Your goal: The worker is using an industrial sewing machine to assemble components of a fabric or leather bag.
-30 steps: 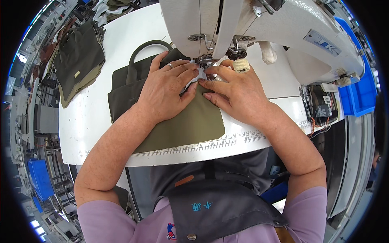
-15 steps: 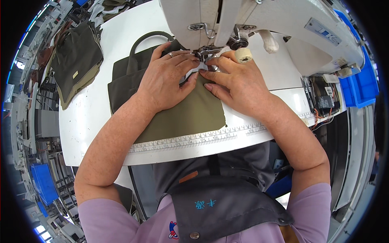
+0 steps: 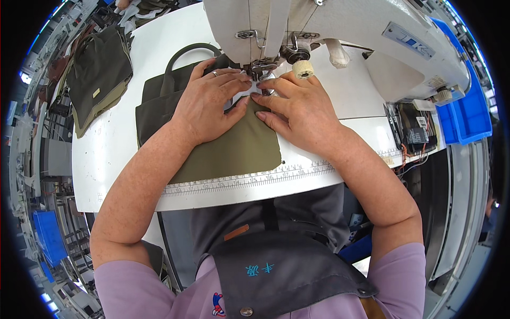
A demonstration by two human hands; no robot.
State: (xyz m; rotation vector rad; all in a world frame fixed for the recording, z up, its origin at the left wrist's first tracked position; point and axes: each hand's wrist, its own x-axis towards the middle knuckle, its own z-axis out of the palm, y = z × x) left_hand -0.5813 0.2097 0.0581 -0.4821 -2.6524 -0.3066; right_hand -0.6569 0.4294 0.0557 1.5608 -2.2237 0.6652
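My left hand [image 3: 207,106] rests on a dark olive bag piece [image 3: 154,118] with a looped handle [image 3: 180,51], fingertips beside the sewing machine's presser foot [image 3: 257,73]. Its thumb is apart from the fingers. A lighter olive panel [image 3: 223,154] lies under both hands, with a small white piece [image 3: 239,94] between my fingertips at the foot. My right hand [image 3: 303,114] is right of the foot, fingers spread, index and middle tips pressing the work. The needle's exact contact with the layers is too small to make out.
The white machine head [image 3: 345,24] overhangs the work. A stack of dark fabric pieces [image 3: 101,64] lies at the table's left. A ruler strip [image 3: 234,184] runs along the near edge. At right are electronic parts [image 3: 414,133], a blue bin [image 3: 465,125] and another person [image 3: 489,212] at the edge.
The whole view has shifted slightly, chiefly from head movement. My hands and the fabric keep nearly the same positions relative to the presser foot and ruler.
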